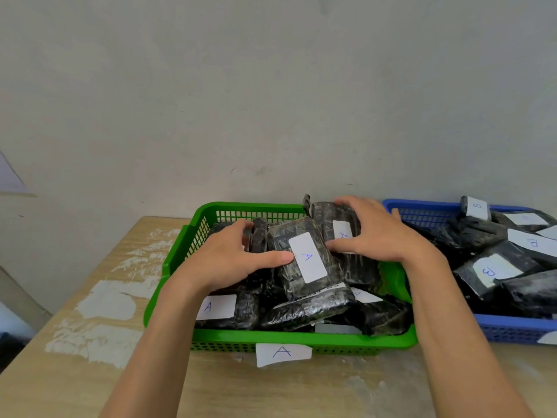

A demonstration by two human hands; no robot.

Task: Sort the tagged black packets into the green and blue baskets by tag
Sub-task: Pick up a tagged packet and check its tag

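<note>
Wooden table (75, 372), grey wall (271, 101): in the green basket (271, 337) the left hand (223, 260) clasps the front A packet (304, 260), the right hand (379, 233) the rear A packet (331, 218) at one o'clock; best press both flat, tags up.

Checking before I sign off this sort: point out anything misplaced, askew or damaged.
Readable tags match: A in the green basket, B in the blue basket. Two oddities: one A packet, gripped by the right hand, stands on edge above the green basket's far rim, and white smears blotch the left of the wooden table.
</note>
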